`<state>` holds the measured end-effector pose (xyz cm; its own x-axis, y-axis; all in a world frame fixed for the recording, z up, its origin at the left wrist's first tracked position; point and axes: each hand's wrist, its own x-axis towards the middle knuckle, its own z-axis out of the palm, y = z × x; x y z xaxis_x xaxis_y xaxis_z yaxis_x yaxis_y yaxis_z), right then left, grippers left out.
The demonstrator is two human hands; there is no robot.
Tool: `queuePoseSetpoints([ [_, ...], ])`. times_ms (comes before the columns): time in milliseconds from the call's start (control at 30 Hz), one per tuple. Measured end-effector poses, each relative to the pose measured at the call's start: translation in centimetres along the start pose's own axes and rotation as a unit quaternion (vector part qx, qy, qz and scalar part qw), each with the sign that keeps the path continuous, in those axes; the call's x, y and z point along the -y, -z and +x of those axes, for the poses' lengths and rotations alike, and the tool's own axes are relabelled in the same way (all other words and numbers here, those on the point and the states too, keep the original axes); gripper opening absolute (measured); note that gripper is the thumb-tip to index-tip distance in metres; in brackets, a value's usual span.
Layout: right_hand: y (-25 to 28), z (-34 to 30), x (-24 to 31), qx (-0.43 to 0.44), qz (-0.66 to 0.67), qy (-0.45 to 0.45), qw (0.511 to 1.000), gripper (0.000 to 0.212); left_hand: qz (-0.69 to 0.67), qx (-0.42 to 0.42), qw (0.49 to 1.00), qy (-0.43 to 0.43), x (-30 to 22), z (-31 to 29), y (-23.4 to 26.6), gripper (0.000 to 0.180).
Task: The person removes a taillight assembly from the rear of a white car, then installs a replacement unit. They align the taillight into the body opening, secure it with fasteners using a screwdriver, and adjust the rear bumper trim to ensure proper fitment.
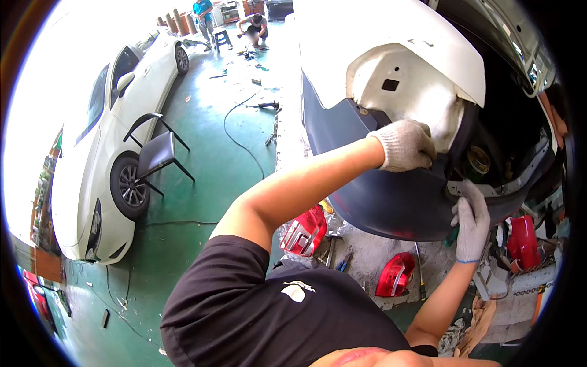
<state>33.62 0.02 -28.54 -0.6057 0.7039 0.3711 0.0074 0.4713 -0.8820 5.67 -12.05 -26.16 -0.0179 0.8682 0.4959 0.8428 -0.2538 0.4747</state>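
Observation:
A dark grey rear bumper (pixel 391 205) sits below the white body of a car (pixel 333 67) with an exposed tail-light recess (pixel 422 79). My left hand (pixel 406 145), in a pale knitted glove, is curled closed at the bumper's upper edge beside this recess. Whatever its fingers hold is hidden. Lower right, my gloved right hand (pixel 472 223) rests against the bumper near the metal trunk sill (pixel 489 189), fingers stretched along the surface. A small green object (pixel 451 237) shows beside it, too hidden to name.
Two red tail lights (pixel 394 275) (pixel 306 231), a screwdriver (pixel 422 287) and other tools lie below the bumper. At left, a black chair (pixel 157 154) stands by a white car (pixel 92 165). Cables cross the green floor (pixel 202 196). Two people (pixel 205 18) (pixel 254 29) are far back.

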Motion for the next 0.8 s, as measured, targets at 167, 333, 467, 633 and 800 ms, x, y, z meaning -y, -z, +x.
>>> queuePoseSetpoints([
  [167,-2.7,5.5,0.8,0.096,-0.213,0.157,0.959,0.035,-0.007,0.008,1.000,0.001,0.2,0.4,-0.3,0.026],
  [333,-3.5,8.1,1.2,0.140,-0.317,0.173,0.922,0.035,0.078,0.036,0.994,0.061,-0.8,1.0,-0.4,0.026],
  [467,-2.9,7.5,1.1,0.131,-0.437,0.177,0.872,0.040,0.054,-0.231,0.970,-0.048,-0.5,2.1,-1.1,0.023],
  [633,0.7,11.6,-0.8,0.143,-0.493,0.158,0.843,0.048,0.056,-0.366,0.929,0.014,-1.7,4.6,0.6,0.025],
  [800,3.3,14.5,-1.9,0.126,-0.553,0.149,0.810,0.051,0.039,-0.429,0.902,0.023,-0.6,3.1,1.7,0.025],
])
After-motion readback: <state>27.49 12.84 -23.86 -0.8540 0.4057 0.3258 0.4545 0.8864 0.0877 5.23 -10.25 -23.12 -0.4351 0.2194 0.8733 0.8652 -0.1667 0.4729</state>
